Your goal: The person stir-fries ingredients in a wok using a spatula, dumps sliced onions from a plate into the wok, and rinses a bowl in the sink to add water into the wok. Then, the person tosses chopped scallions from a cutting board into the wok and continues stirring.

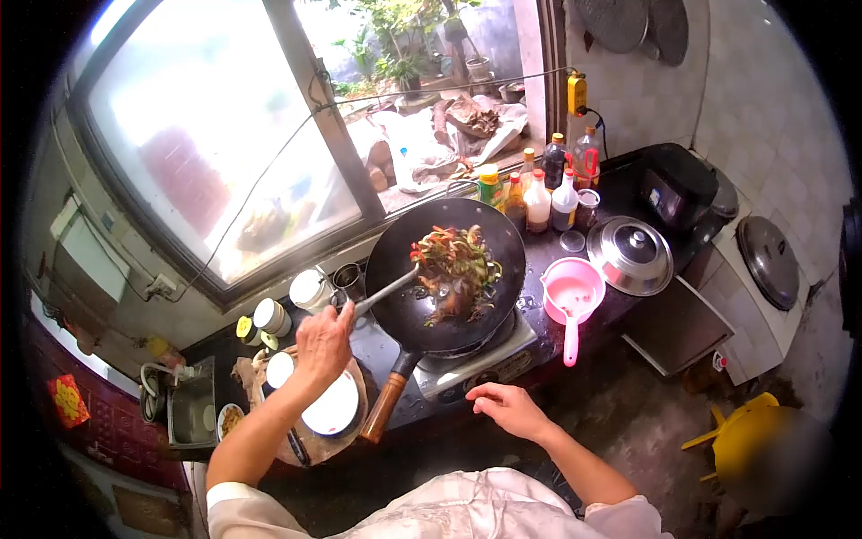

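Observation:
A black wok (404, 314) with a wooden handle (386, 409) sits on a gas stove (476, 366). Cut green and red vegetables with darker pieces (453, 260) lie in it. My left hand (325, 346) is closed round the handle of a metal spatula (388, 289), whose tip reaches into the wok beside the food. In front of the stove, near its control knob, my right hand (510, 409) hovers with fingers loosely curled and apart, holding nothing. The wok's handle points toward me, between my two hands.
Right of the wok are a pink ladle (573, 292), a metal lid (631, 256) and sauce bottles (564, 202). A white plate (332, 406) rests on a round board at the left, near jars (271, 316) and a sink (192, 413). A yellow stool (745, 431) stands lower right.

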`<state>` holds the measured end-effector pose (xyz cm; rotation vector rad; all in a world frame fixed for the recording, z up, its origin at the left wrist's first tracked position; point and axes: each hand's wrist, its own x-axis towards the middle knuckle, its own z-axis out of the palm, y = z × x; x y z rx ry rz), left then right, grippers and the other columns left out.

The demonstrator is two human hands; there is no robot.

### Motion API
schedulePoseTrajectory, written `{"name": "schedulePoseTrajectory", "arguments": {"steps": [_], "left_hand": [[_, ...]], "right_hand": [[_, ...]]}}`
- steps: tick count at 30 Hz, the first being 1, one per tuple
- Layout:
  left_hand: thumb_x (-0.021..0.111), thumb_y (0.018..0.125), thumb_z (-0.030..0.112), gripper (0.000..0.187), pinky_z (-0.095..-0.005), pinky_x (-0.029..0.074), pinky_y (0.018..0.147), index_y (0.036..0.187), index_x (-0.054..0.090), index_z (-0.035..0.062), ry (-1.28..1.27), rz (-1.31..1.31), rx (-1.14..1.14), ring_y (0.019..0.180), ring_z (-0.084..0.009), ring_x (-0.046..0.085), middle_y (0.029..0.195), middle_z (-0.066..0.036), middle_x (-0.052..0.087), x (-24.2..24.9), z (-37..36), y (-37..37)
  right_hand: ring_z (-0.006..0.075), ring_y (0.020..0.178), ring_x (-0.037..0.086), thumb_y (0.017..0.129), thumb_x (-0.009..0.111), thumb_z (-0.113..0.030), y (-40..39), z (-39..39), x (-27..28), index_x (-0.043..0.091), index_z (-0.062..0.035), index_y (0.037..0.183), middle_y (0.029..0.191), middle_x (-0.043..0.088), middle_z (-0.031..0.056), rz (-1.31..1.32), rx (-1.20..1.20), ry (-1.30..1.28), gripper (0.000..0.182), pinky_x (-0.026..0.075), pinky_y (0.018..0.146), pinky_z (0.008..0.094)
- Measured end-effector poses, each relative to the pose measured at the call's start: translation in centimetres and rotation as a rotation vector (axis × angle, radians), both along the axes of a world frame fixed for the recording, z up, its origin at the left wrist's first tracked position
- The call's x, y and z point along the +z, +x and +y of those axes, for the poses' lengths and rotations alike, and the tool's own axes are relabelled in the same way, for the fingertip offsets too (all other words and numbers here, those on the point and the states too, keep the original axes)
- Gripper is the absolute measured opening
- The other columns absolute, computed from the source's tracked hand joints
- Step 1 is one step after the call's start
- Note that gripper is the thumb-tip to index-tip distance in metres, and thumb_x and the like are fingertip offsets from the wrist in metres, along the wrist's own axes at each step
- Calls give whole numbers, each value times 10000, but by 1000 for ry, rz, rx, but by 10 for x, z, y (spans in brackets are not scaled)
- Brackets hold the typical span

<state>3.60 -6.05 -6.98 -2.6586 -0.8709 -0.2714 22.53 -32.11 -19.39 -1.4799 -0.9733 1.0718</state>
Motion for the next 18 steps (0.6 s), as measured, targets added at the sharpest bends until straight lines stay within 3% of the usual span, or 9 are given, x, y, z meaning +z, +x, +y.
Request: {"name": "schedulePoseTrajectory", "arguments": {"steps": [2,5,8,12,14,18], "left_hand": [[578,852,65,379,-374,461,752,1223,618,131,216,119,-112,832,-251,629,847,-90,598,15,11,-6],[568,863,78,302,-385,447,725,1147,654,134,303,242,-129,789,-234,626,823,-78,601,54,25,-2],[571,870,98,138,-385,450,723,964,669,122,384,235,-85,775,-235,639,794,-61,613,73,50,20],[582,869,115,75,-373,468,751,895,652,111,487,270,-63,788,-224,656,821,-55,634,56,78,78],[586,859,130,76,-360,473,760,889,653,111,482,252,-138,816,-210,655,843,-43,638,38,63,103],[600,855,163,153,-338,457,764,989,644,106,448,260,-366,861,-175,629,877,-15,614,58,8,106]], "right_hand": [[100,908,653,950,592,-131,-4,1,3,672,-9,1159,958,707,43,22,12,1,255,510,834,259],[120,912,666,941,596,-136,-3,-2,5,676,-12,1152,977,716,56,20,-4,20,257,520,838,276],[159,927,692,927,603,-143,4,-14,-8,679,-19,1145,1018,733,88,-26,-60,21,262,536,853,310],[157,926,693,931,601,-139,5,-30,-6,679,-18,1140,1000,734,97,13,-109,-36,254,537,845,306],[140,909,686,935,603,-132,3,-34,-5,683,-15,1135,984,730,84,35,-115,-46,245,534,837,290],[109,881,672,944,603,-115,2,-37,-13,687,-11,1134,958,720,54,22,-115,-7,233,526,826,259]]}}
